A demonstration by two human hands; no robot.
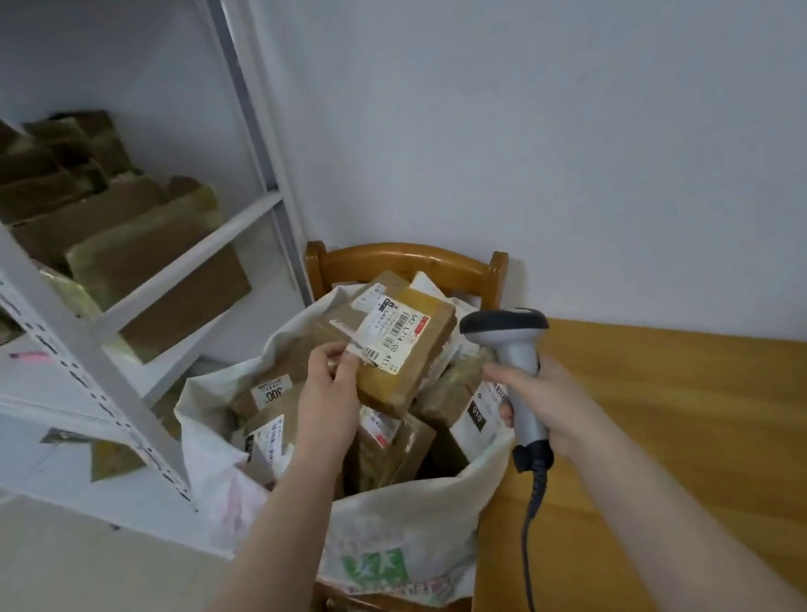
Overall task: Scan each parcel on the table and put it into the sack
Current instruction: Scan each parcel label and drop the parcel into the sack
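A brown cardboard parcel [409, 344] with a white barcode label lies tilted on top of the pile in the white sack [403, 539]. My left hand [328, 394] holds the parcel's near left corner, fingers curled on its edge. My right hand [541, 398] grips the handle of a grey barcode scanner [509, 337], whose black head points left toward the parcel. The sack stands open on a wooden chair [405, 256] and holds several labelled parcels.
A wooden table [721, 442] fills the right side, its visible surface bare. A white metal shelf rack [103, 358] with cardboard boxes [123, 241] stands at the left. The scanner's cable [528, 547] hangs down by the table edge. A white wall is behind.
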